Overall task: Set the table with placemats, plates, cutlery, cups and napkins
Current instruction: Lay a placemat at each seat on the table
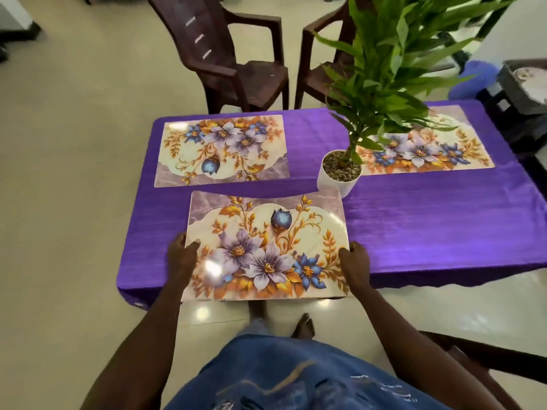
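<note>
Risk: third placemat [268,247] overhangs the table's [444,226] near edge and its far right corner sits just beside the plant pot [339,173]; pushing it forward could nudge or tip the pot. Letting go now, it may slide off. Left hand [182,255] and right hand [353,261] pinch the mat's side edges, thumbs on top, forearms extended. Two other placemats lie beyond the pot.

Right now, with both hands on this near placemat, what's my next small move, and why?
Probably slide the near placemat forward a little, then set it flat. Its near edge hangs past the table edge, while the left hand and right hand grip its sides. Stop before its far right corner pushes the white plant pot.
</note>
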Tool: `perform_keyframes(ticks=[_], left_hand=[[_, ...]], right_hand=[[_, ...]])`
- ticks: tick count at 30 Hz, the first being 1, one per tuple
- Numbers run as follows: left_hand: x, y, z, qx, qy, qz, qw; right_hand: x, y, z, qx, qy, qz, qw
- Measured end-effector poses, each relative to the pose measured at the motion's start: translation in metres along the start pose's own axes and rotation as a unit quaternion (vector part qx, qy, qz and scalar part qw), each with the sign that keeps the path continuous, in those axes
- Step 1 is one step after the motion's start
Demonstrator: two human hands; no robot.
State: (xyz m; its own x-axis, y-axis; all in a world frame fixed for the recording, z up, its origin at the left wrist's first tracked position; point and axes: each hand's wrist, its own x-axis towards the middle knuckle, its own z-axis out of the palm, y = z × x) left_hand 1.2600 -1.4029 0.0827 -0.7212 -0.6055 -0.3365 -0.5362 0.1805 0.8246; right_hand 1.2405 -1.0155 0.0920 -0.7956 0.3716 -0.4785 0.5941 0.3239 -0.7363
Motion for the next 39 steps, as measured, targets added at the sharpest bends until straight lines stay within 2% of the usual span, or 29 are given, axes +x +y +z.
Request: perform_keyframes(ticks=[5, 14, 21, 24, 28, 39], left_hand=[[0.02, -0.028, -0.015, 0.056, 0.004, 0.008, 0.998], [0.037, -0.014, -0.055, -0.031, 0.075, 0.01, 0.997], [0.064, -0.018, -0.078, -0.003, 0.128, 0.005, 0.992], [0.076, -0.029, -0.083, 0.028, 0.118, -0.005, 0.993], [0.085, -0.04, -0.084, 0.053, 0.113, -0.004, 0.992], [0.109, -0.036, -0.082, 0.085, 0.102, 0.009, 0.991]], right_hand=[[0.003, 0.001, 0.014, -0.027, -0.022, -0.023, 0.999], [0.003, -0.036, 0.074, -0.082, -0.046, -0.087, 0.992], [-0.008, -0.056, 0.116, -0.118, 0.0, -0.087, 0.989], [-0.013, -0.055, 0.124, -0.135, 0.032, -0.056, 0.989], [-0.013, -0.052, 0.128, -0.194, 0.05, -0.059, 0.978], [0.004, -0.049, 0.138, -0.172, 0.056, -0.058, 0.982]])
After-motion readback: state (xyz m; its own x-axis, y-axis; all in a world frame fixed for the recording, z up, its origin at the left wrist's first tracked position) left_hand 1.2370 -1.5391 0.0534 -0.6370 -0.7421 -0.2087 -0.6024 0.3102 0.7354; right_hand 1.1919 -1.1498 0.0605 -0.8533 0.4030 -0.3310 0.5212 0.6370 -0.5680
